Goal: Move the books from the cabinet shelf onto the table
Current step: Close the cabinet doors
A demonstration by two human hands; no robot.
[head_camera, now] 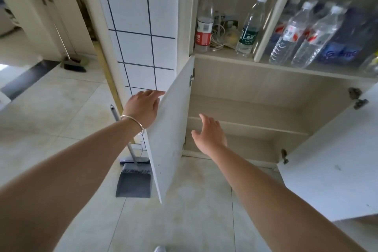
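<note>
No books show on either bare lower cabinet shelf (245, 127) at frame centre, so the move looks finished; left hand (143, 108) grips the open door (169, 129), right hand (208, 133) hovers, fingers spread.

Domestic interior, likely a utility corner of a home: pale tiled floor (61, 96), white wall tiles with dark grout (133, 22), laminate storage cabinet (245, 80) with both doors open. Upper shelf holds plastic drink bottles (294, 32) and tangled cords (219, 37). Dustpan (134, 182) and broom (74, 64) stand on the floor beside the cabinet.
</note>
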